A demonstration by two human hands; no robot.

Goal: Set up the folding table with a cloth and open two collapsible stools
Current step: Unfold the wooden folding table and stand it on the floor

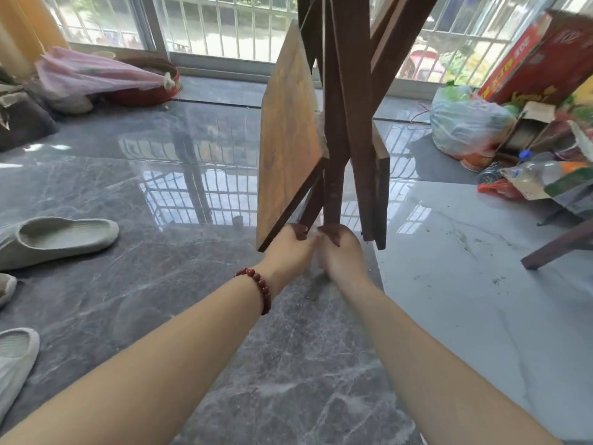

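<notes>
While I am holding the lower ends of two dark wooden legs, my left grip (288,248), the one with the red bead bracelet (256,289) at its wrist, is wrapping its fingers round a slanted slat at the bottom of the left board. My right grip (341,252) is curling tight round the end of the straight middle leg (333,139). The two grips are touching each other, and neither is carrying anything else.

These legs are part of a folded wooden frame (353,91) that is standing upright in front of me and running out of the top of the view. An orange-brown board (288,139), worn and stained, is hanging against its left side, and a second board (382,187) is showing edge-on at the right. I cannot tell whether this is the table or one of the stools, nor whether its feet are touching the glossy floor (160,316).

I am judging the task to be only at its start. The frame is not yet spread, no cloth is laid out, and no stool is standing open in view. Another dark leg (558,248) is poking in from the right, but what it belongs to is hidden. Pink fabric (96,72) is lying by the window, though whether it is the cloth I cannot say.
</notes>
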